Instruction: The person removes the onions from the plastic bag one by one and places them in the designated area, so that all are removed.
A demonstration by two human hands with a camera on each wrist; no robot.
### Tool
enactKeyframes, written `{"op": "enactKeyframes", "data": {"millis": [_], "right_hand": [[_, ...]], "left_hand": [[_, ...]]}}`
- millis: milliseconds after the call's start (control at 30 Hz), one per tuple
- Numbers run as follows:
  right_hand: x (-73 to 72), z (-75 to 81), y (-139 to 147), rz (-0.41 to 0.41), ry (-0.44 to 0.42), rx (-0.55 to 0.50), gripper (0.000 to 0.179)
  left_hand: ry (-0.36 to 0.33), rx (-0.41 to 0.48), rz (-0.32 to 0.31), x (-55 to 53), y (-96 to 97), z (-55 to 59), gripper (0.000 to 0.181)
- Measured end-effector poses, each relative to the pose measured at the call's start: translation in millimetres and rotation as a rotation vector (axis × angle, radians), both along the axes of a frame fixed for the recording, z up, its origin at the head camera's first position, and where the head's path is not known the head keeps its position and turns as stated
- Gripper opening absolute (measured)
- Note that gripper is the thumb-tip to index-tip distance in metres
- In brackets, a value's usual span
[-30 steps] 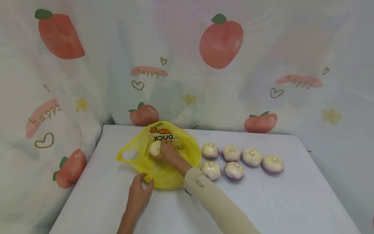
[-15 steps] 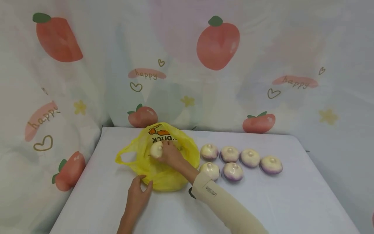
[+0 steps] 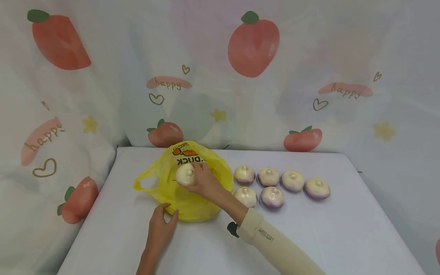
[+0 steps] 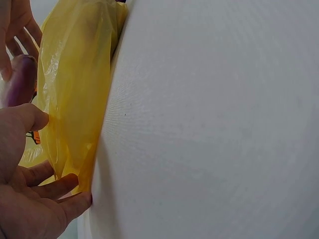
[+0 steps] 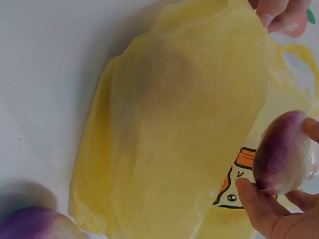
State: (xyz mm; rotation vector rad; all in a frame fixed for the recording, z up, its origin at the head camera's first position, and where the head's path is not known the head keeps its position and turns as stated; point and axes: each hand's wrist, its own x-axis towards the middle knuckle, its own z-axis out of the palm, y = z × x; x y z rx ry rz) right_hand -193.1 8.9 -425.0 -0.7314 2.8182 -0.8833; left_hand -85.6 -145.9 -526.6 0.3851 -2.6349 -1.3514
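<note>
A yellow plastic bag (image 3: pixel 192 209) lies on its base with its mouth spread, a duck print showing on its inner wall. Above the mouth, my right hand (image 3: pixel 207 183) grips a white and purple turnip (image 3: pixel 185 175); in the right wrist view fingers and thumb hold this turnip (image 5: pixel 285 153) from its sides. At the bag's near left edge, my left hand (image 3: pixel 161 225) holds the plastic, its thumb and fingers on the film in the left wrist view. A dark round shape shows dimly through the bag (image 5: pixel 199 114); what it is stays hidden.
Right of the bag, several turnips sit in two rows, among them a front one (image 3: pixel 272 198) and the outermost one (image 3: pixel 317 188). The white-covered table (image 3: pixel 309 236) ends at a printed fabric backdrop (image 3: pixel 203 46) behind and on the left.
My right hand has drawn slightly up and back with the turnip still gripped, and more of the wrist shows. The left hand stays at the bag's edge. The head view has shifted slightly.
</note>
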Motion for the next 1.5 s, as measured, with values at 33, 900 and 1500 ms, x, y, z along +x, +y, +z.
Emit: {"op": "enactKeyframes", "data": {"millis": [33,900,1500], "right_hand": [[1.7,1.4,2,0.003,-0.002,-0.013,0.077],[30.6,4.5,63,-0.025,0.053,-0.111,0.075],[34.3,5.6,134,-0.163,0.041,-0.158,0.078]], "left_hand": [[0.004,-0.001,0.003,0.0,0.0,0.5,0.040],[0.010,0.001,0.008,0.7,-0.2,-1.9,0.040],[-0.010,0.014,0.005,0.1,1.2,-0.2,0.041]]}}
